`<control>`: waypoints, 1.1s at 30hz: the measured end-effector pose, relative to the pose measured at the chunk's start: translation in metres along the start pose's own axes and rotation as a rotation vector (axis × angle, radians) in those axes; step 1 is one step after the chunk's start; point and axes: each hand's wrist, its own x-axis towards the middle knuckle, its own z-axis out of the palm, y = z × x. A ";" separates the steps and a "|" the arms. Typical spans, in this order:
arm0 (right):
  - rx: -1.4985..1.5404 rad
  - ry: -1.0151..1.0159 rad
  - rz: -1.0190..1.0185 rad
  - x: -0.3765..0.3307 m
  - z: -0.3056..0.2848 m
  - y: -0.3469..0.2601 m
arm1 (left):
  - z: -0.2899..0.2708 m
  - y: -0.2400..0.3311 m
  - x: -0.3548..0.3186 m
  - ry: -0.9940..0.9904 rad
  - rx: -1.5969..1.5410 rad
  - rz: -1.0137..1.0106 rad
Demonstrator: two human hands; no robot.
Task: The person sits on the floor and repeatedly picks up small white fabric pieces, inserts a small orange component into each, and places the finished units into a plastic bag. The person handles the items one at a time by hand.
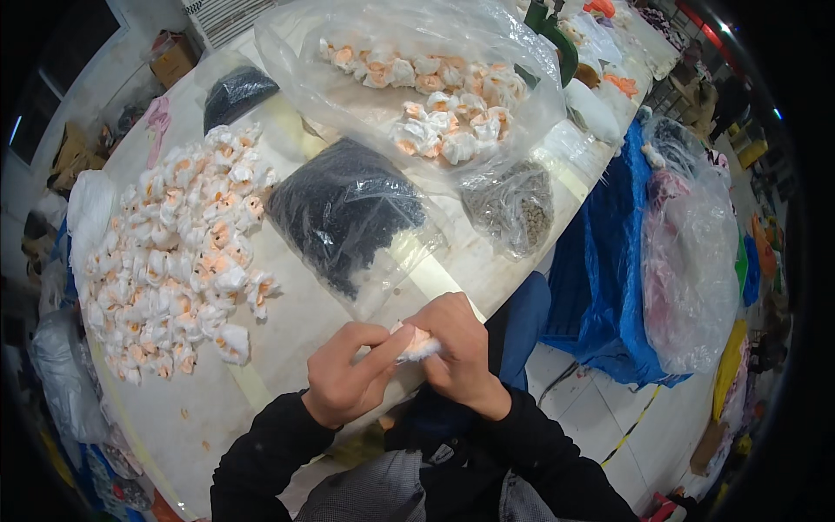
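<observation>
Near the table's front edge, my left hand (348,376) and my right hand (461,352) meet around a small white and peach plush piece (421,347). Fingers of both hands pinch it, and part of it is hidden behind them. Just beyond my hands lies a clear plastic bag (344,204) full of small black pieces, too fine to make out singly. To the left a wide heap of similar white and peach plush pieces (178,252) covers the table. More of these pieces (457,126) lie in a large clear bag at the far side.
A clear bag of brownish bits (522,209) sits by the table's right edge. Another bag of black pieces (239,94) lies at the back left. Blue sacking (591,261) and a bulging clear bag (691,270) stand on the floor to the right.
</observation>
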 end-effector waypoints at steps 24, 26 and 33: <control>-0.238 -0.078 0.088 0.156 -0.059 0.089 | -0.103 -0.130 -0.018 0.059 0.798 -0.518; -0.363 -0.131 0.035 0.182 -0.058 0.115 | -0.105 -0.111 -0.003 0.144 0.817 -0.468; -0.667 -0.300 -0.047 0.251 -0.019 0.201 | -0.028 -0.035 -0.005 -0.004 0.216 -0.199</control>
